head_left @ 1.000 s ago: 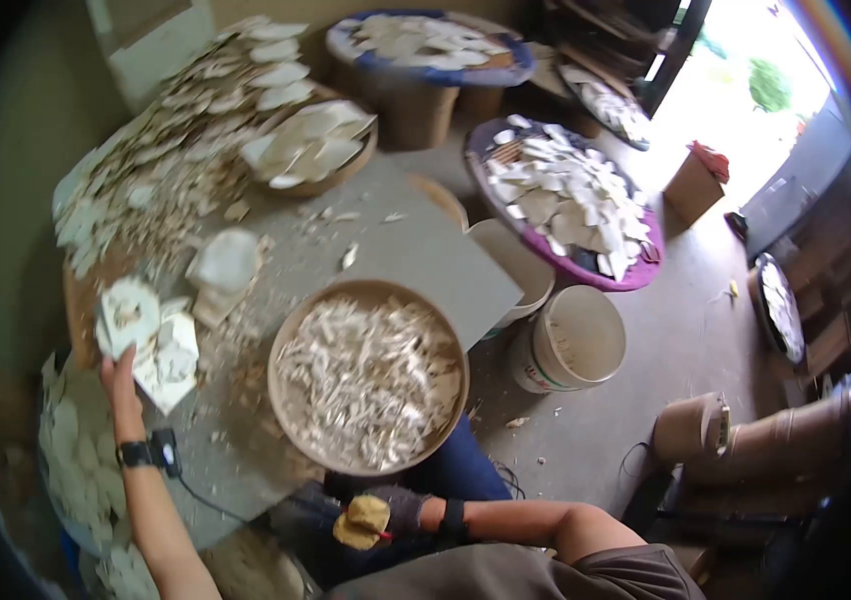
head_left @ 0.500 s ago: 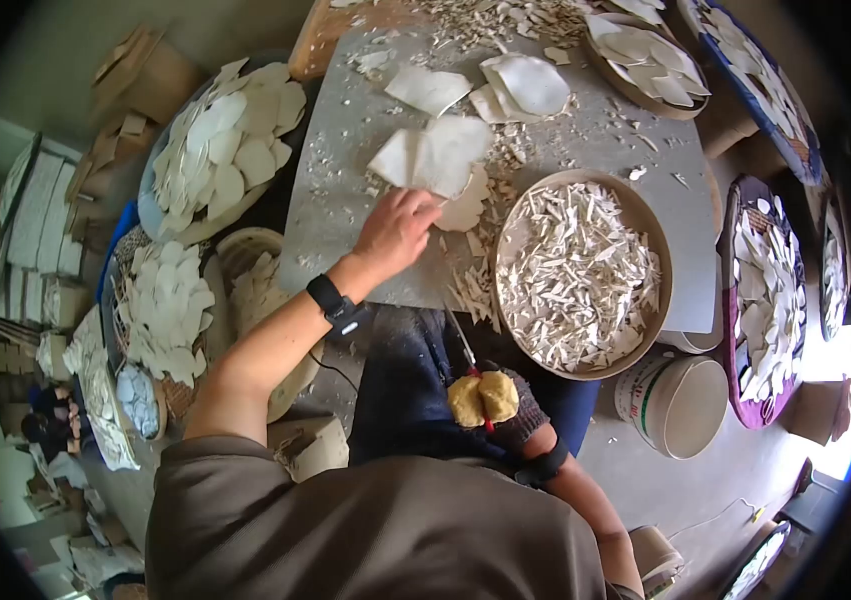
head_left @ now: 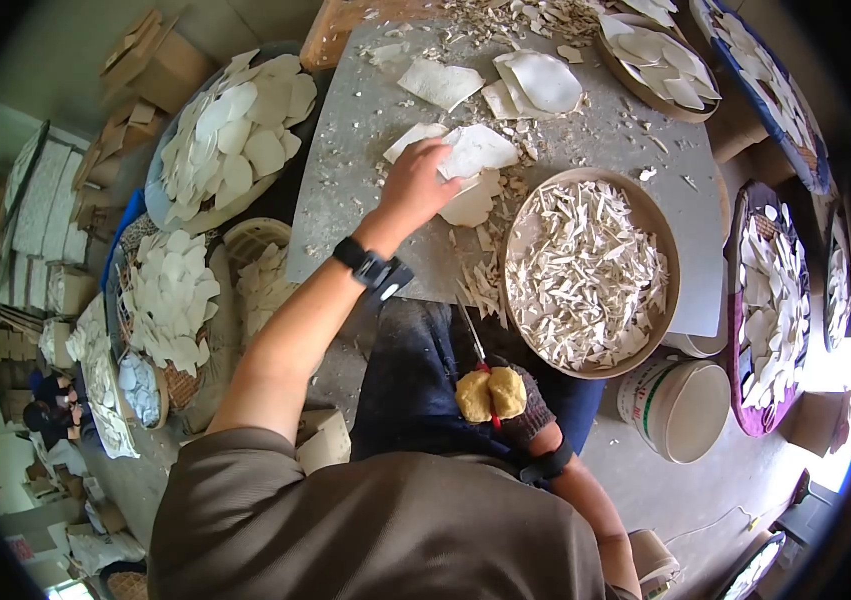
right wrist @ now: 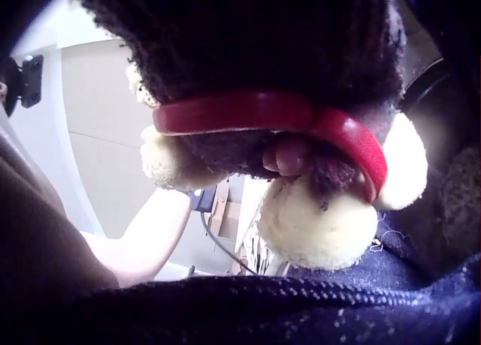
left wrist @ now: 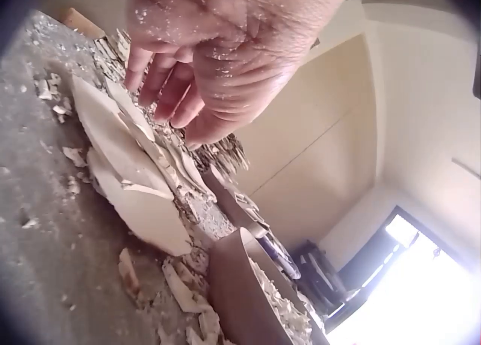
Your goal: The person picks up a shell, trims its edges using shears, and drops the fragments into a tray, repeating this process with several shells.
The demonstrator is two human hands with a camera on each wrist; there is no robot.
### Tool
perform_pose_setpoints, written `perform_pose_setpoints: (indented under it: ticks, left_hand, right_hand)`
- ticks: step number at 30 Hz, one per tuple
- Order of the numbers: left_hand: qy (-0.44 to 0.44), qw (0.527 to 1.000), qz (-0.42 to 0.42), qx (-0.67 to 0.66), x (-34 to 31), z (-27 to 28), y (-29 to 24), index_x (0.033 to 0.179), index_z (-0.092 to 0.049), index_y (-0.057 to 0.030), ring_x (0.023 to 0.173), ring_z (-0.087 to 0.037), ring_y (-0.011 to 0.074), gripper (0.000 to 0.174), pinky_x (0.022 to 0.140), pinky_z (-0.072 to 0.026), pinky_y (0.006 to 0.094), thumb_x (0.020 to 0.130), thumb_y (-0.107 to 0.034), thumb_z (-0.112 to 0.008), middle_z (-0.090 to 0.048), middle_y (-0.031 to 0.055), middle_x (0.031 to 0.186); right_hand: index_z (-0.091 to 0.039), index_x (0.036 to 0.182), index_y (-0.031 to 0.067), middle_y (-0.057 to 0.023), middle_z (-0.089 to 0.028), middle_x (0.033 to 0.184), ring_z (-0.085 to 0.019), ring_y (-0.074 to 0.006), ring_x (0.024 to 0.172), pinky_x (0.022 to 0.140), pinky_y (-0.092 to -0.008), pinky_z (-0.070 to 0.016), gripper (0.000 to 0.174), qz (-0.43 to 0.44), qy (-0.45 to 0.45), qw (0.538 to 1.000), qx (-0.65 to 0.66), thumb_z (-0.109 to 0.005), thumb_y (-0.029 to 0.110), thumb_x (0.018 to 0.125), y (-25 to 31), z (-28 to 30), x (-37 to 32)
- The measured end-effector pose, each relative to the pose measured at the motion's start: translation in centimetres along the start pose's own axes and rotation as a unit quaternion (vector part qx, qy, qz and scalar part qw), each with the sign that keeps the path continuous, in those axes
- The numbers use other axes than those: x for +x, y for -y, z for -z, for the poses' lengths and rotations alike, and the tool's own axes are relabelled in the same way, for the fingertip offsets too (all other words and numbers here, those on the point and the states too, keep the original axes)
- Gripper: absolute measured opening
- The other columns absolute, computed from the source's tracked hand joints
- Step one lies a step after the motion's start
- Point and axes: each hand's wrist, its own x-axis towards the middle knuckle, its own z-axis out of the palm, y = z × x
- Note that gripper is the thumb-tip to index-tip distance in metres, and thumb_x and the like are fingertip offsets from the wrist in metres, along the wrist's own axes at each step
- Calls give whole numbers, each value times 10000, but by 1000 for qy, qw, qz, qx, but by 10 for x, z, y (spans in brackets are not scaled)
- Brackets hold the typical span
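Observation:
My bare left hand point(head_left: 415, 195) hovers over flat, off-white, irregular pieces point(head_left: 485, 150) on the grey table. Its fingers are loosely bent, with nothing between them. In the left wrist view, the left hand point(left wrist: 225, 59) is just above the overlapping thin pieces point(left wrist: 139, 210). My right hand point(head_left: 523, 408), in a dark knitted glove, grips red-handled scissors point(head_left: 473, 335) over my lap, blades pointing toward the table. Yellow foam point(head_left: 490, 394) pads the handles. In the right wrist view, a fingertip point(right wrist: 289, 157) shows below the red handle point(right wrist: 233, 113).
Right of the left hand, a round tray point(head_left: 673, 270) holds many cut white strips. More flat pieces point(head_left: 440, 84) and scraps lie farther back. A white bucket point(head_left: 680, 405) stands by the table's right edge. Heaped baskets point(head_left: 170, 300) flank the left side.
My head has turned. A second ago my left hand held a white piece at the table; now it has let go and is raised over the pieces. The right hand keeps hold of the scissors.

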Motion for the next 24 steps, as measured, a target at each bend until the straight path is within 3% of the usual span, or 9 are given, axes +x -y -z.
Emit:
perform_pose_setpoints:
  ticks: [1, 4, 7, 10, 13, 16, 17, 21, 24]
  left_hand:
    - [-31, 999, -21, 35, 5, -10, 2, 1003, -619, -31, 968, -594, 293, 303, 834, -468, 371, 753, -195, -667, -634, 118, 1013]
    - [124, 988, 39, 81, 15, -21, 4, 1033, -611, -32, 938, -601, 312, 341, 826, -471, 394, 751, -221, -652, -642, 129, 998]
    - [115, 992, 56, 19, 17, -5, -2, 952, -605, -9, 814, -625, 347, 212, 716, -506, 393, 804, -156, -563, -647, 196, 872]
    - [-7, 981, 180, -72, 15, 10, 23, 997, -606, -10, 708, -628, 277, 204, 654, -514, 344, 841, -129, -551, -665, 127, 879]
    - [-66, 848, 320, -418, 3, 22, 57, 1023, -591, 16, 724, -627, 150, 218, 625, -526, 287, 908, -153, -515, -649, 83, 908]
    - [31, 769, 399, -498, -7, 30, 72, 1041, -574, 10, 739, -630, 163, 222, 647, -538, 295, 898, -154, -535, -646, 94, 933]
    - [28, 752, 408, -517, -11, 26, 74, 957, -594, 21, 726, -652, 183, 241, 582, -529, 268, 845, -192, -606, -656, 102, 889]
    - [141, 823, 449, -319, -2, 23, 78, 1005, -546, 39, 713, -650, 181, 464, 555, -520, 269, 695, -232, -761, -647, 128, 889]
    - [226, 835, 408, -293, 8, 17, 95, 1005, -557, -18, 665, -622, 148, 424, 592, -504, 256, 724, -267, -754, -646, 64, 830]
  right_hand:
    - [-602, 959, 61, -125, -620, 857, -602, -328, 796, 687, -404, -485, 324, -9, 5, 1000, 10, -692, 239, 703, -1, 0, -1]
    - [-602, 969, 60, -124, -621, 849, -601, -326, 791, 682, -407, -484, 329, 5, -35, 999, 5, -686, 229, 700, 5, 2, -2]
    - [-603, 962, 61, -118, -621, 809, -599, -328, 747, 643, -411, -482, 310, 17, -42, 999, -13, -677, 216, 704, 3, 4, -5]
    - [-607, 938, 66, -114, -618, 787, -597, -328, 725, 621, -413, -479, 281, 43, -37, 998, -33, -672, 214, 709, 7, 7, -4]
    - [-609, 908, 72, -113, -615, 769, -594, -327, 713, 605, -417, -472, 251, 39, -37, 999, -11, -670, 218, 713, 4, 5, -8]
    - [-607, 890, 75, -112, -611, 753, -590, -328, 698, 592, -420, -464, 237, 61, -32, 997, -26, -671, 224, 717, 4, 6, -6]
    - [-607, 887, 76, -111, -610, 748, -588, -328, 692, 588, -421, -462, 234, 72, -31, 996, -39, -671, 226, 718, 5, 7, -6]
    - [-607, 894, 74, -109, -608, 742, -588, -326, 684, 586, -421, -463, 239, 66, -21, 995, -74, -670, 224, 720, -4, 3, -9]
    - [-608, 912, 66, -112, -611, 750, -592, -326, 691, 591, -418, -467, 253, 60, -9, 991, -120, -667, 220, 721, -2, 4, -11]
